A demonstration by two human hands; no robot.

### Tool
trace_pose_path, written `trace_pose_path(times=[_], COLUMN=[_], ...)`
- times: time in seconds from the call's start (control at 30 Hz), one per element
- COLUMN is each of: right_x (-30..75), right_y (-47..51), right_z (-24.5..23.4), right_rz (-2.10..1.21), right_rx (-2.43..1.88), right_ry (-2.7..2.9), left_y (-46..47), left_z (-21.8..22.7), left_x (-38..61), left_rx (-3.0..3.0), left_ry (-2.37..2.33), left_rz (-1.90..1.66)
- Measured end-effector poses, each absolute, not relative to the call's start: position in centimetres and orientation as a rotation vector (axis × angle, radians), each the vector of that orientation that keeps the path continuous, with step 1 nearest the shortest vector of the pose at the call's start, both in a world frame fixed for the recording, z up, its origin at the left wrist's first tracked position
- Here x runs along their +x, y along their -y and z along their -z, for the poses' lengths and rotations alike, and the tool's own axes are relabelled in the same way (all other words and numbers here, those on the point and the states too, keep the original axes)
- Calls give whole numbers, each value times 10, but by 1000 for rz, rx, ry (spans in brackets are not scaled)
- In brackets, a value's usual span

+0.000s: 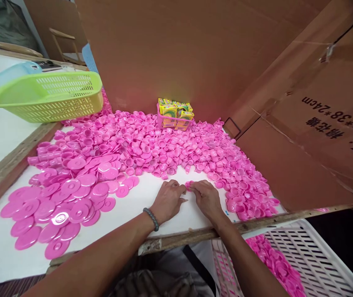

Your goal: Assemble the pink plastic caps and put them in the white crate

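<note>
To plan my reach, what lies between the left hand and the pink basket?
Head view: pink cups lie heaped between the left hand and basket.

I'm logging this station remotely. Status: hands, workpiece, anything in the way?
Right hand at small pink plastic piece, grip unclear. Left hand close beside it, hold unclear. Round-mouthed pink plastic cups heaped just beyond, not covering either hand.

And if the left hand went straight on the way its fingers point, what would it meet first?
Most likely the pink piece at the right hand. It looks just ahead of the left hand, though depth is unclear, so they might be touching.
</note>
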State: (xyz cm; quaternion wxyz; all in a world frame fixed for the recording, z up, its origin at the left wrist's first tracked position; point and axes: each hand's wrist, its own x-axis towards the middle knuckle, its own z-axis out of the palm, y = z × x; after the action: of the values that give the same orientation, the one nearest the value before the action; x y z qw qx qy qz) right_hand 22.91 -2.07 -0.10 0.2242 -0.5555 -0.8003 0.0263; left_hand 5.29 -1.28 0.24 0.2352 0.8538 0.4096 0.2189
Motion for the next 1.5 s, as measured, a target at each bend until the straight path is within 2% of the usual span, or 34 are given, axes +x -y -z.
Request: trace_pose_path(times=[0.3,0.47,0.6,0.77,0.9,1.0,1.23,1.5], right_x=[217,217,221,214,204,201,201,205], right_y=[18,20,22,28,34,40,48,36], right_z=[-12,-7,-2,-1,0,1,0,-3], right_rz=[188,166,-124,-855,-1053,-952,-479,-506], right_rx=[-1597,-1602,-1605,-1590,-1533,-1543,-1410,-1457], right_ry=[2497,2446,2140,1557,1363,1407,1989,2079], left_y=[13,12,8,3,0,-1,-5,-8], left_z=[-3,-1,-1,-3,-1,2,4,5], left_x=[54,55,51,45,46,47,47,47], left_rx=[2319,2283,2188,1911,1580,1336,1129,1062], left_ry=[-1123,-1122,-1200,-1102,-1035,-1049,-1120,-1118], left_rz=[-613,-618,-696,-819,-776,-725,-674,-621])
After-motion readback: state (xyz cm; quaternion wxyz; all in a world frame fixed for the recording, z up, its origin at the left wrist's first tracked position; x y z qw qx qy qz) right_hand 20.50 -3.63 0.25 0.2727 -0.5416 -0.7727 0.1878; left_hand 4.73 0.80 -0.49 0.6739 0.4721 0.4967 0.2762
